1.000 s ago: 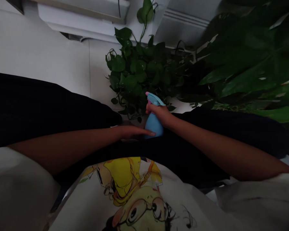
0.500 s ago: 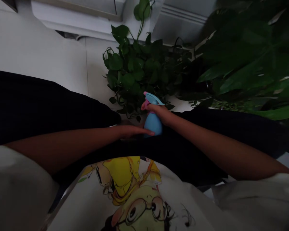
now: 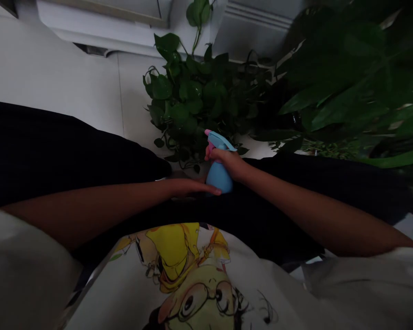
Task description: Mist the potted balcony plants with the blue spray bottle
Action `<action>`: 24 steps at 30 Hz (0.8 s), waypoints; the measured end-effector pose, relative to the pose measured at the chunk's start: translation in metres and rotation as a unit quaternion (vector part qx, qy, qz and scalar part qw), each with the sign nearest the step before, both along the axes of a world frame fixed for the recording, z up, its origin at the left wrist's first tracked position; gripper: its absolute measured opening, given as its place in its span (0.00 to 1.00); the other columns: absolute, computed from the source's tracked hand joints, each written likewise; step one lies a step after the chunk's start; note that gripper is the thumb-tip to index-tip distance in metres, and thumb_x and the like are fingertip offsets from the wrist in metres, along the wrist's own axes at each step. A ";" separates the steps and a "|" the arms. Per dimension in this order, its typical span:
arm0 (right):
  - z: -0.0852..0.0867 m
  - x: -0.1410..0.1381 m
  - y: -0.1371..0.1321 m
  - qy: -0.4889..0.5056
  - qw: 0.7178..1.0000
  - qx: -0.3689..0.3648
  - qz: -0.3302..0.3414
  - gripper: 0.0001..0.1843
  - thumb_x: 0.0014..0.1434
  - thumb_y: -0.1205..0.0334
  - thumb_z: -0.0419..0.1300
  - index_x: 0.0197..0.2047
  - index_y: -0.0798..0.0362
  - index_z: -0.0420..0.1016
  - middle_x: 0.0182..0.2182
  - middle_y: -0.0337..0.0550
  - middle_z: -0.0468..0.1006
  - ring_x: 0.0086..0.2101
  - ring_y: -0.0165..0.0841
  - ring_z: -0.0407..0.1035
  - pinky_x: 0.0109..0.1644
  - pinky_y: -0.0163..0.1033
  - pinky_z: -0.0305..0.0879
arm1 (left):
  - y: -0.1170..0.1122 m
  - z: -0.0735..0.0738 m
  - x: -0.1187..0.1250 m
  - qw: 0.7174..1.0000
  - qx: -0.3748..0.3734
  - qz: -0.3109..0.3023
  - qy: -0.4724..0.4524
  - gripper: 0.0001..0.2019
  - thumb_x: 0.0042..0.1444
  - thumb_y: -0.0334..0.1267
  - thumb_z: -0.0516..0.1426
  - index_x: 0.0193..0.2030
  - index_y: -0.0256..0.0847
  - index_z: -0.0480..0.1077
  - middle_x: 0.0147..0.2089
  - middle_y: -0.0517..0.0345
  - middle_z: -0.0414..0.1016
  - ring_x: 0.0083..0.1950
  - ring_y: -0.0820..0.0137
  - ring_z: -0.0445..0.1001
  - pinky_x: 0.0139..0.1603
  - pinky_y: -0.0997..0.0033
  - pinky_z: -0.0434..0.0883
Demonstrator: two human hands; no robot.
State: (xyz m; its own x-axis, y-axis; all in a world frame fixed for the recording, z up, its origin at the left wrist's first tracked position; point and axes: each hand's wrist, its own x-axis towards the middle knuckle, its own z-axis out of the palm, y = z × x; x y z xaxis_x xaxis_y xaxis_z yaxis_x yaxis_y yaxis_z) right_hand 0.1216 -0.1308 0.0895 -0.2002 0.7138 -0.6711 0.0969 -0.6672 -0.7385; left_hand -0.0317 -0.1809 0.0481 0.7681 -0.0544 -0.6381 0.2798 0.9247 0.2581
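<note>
My right hand [image 3: 230,161] is wrapped round the neck of a light blue spray bottle [image 3: 219,178] with a pink trigger and nozzle. The nozzle points toward a leafy green potted vine [image 3: 189,101] just beyond it. My left hand [image 3: 188,187] lies flat with fingers stretched out, its fingertips touching the bottom of the bottle. Both hands rest over my dark trousers [image 3: 72,151].
A larger plant with long broad leaves [image 3: 351,96] fills the upper right. Pale floor tiles [image 3: 55,87] lie at the upper left, with a white baseboard or furniture edge [image 3: 106,32] behind the vine. My white printed shirt [image 3: 192,284] covers the bottom.
The view has drifted slightly, so the plants sit a bit further left. Both hands and the bottle keep the same pose.
</note>
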 end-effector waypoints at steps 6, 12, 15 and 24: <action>-0.001 0.000 -0.001 -0.034 0.999 -0.011 -0.018 0.03 0.44 0.63 0.59 0.26 0.51 0.70 0.23 0.39 0.69 0.30 0.33 0.64 0.36 0.39 0.63 | 0.000 0.001 0.001 1.000 -0.015 0.016 -0.008 0.44 0.38 0.49 0.74 0.64 0.47 0.66 0.59 0.53 0.77 0.62 0.57 0.73 0.63 0.61 0.68; -0.003 0.002 0.003 -0.020 0.998 -0.059 -0.015 0.11 0.45 0.62 0.59 0.34 0.52 0.76 0.36 0.41 0.78 0.41 0.36 0.70 0.43 0.39 0.64 | 0.000 -0.001 -0.001 0.999 -0.043 0.021 -0.001 0.44 0.39 0.51 0.73 0.65 0.48 0.66 0.60 0.53 0.77 0.61 0.57 0.74 0.61 0.62 0.70; -0.005 0.003 0.001 -0.011 0.998 -0.064 -0.015 0.13 0.46 0.62 0.59 0.38 0.50 0.77 0.41 0.41 0.80 0.47 0.37 0.70 0.47 0.40 0.64 | 0.000 -0.004 -0.002 0.999 -0.037 0.019 0.017 0.48 0.37 0.50 0.74 0.67 0.48 0.63 0.63 0.51 0.75 0.61 0.56 0.74 0.61 0.60 0.70; -0.011 0.004 -0.004 -0.010 0.984 -0.104 -0.141 0.21 0.44 0.67 0.62 0.44 0.48 0.75 0.44 0.40 0.79 0.48 0.36 0.73 0.47 0.40 0.67 | 0.006 -0.002 -0.002 0.995 -0.099 0.008 -0.013 0.48 0.36 0.50 0.74 0.65 0.42 0.65 0.63 0.47 0.74 0.63 0.57 0.73 0.64 0.60 0.68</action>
